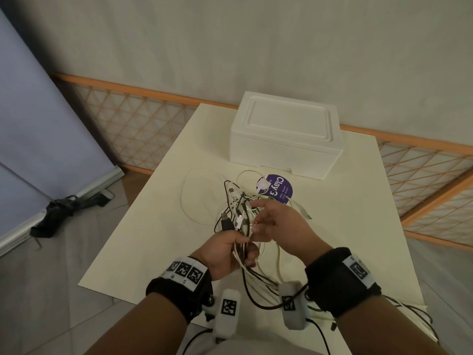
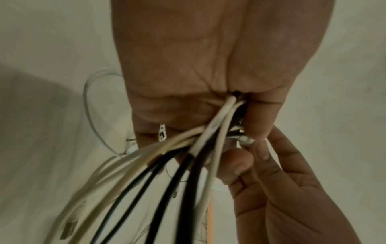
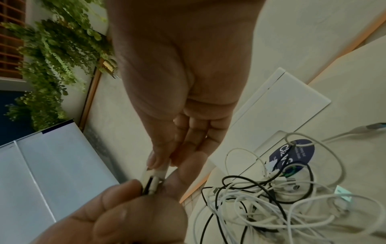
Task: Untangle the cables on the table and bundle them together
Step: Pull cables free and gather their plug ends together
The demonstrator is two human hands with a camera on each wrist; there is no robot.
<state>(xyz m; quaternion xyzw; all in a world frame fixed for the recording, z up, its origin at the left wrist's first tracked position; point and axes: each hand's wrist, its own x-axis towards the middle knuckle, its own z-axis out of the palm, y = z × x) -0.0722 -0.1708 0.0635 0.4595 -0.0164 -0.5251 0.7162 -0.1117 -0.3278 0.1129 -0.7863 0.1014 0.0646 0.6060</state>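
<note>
While the left hand (image 1: 227, 252) grips a bunch of black and white cables (image 1: 243, 219) in its curled fingers above the near half of the table (image 1: 158, 226), the right hand (image 1: 276, 221) pinches one white cable end (image 3: 156, 173) between thumb and forefinger, its other fingers loosely spread. The tangle lies mid-table, its loops trailing over the near edge. Behind it lies a purple round label (image 1: 279, 188), partly under the loops; a white foam box (image 1: 284, 134) stands at the far edge.
</note>
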